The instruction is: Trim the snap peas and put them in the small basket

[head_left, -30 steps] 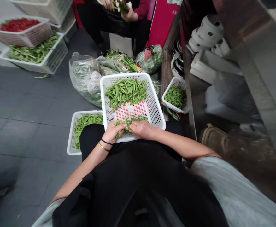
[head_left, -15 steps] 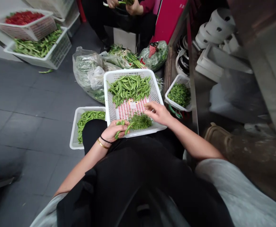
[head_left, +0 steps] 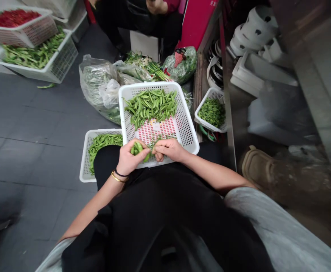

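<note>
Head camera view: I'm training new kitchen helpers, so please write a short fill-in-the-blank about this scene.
The left hand grips a small bunch of green ____.
The white plastic basket rests on the person's ____.
The small basket of leafy greens stands on the person's ____ side.
The bangle on the left wrist is ____ in colour.

Missing words: pea pods; lap; right; gold.

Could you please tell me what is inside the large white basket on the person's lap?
The white basket holds a heap of green pea pods, with green trimmings near the right hand; the floor beneath the heap is hidden.
</note>
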A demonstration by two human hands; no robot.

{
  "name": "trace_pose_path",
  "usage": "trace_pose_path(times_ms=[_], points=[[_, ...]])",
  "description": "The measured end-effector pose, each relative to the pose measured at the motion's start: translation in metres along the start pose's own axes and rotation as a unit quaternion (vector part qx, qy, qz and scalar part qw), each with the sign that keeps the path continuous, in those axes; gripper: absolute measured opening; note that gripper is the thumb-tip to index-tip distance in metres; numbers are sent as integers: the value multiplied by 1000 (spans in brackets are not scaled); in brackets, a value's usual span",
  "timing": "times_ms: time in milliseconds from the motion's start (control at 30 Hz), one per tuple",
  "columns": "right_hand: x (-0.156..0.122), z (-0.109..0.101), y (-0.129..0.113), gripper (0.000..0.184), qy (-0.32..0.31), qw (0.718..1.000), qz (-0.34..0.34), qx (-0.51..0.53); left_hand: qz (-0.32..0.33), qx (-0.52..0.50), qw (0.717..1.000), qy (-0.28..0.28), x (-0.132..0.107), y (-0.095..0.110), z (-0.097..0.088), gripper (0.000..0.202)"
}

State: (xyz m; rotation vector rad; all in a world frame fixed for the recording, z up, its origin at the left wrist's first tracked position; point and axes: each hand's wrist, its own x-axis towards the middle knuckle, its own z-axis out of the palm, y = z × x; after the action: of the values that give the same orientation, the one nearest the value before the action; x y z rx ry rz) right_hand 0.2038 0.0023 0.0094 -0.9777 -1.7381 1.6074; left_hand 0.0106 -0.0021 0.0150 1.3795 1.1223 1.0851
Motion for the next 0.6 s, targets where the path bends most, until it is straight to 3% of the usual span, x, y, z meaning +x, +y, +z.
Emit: trace_pose_path(times_ms=[100,167,233,267,333,400,500,600], points=[[-3,-10,16,35,-1,996,30,-90,-54,-187,971,141,12,-13,-12,18],[0,-28,29,28,-78,967,62,-234,-97,-307,935,151,20,-18,-23,21],[12,-49,42,31,-125,911,128,-371,-151,-381,905,115,25,-21,-30,21],[22,-59,48,37,-110,881,169,-429,-182,-399,894,93,26,-23,-31,19],[48,-76,60,46,-18,821,245,-515,-243,-408,878,52,25,-27,-27,22],[77,-88,71,49,65,779,297,-549,-291,-404,867,10,23,-32,-20,27],[109,-99,84,46,91,772,331,-535,-323,-401,856,-46,20,-37,-12,25],[117,-107,91,38,93,781,335,-519,-323,-388,860,-69,19,-38,-13,22]])
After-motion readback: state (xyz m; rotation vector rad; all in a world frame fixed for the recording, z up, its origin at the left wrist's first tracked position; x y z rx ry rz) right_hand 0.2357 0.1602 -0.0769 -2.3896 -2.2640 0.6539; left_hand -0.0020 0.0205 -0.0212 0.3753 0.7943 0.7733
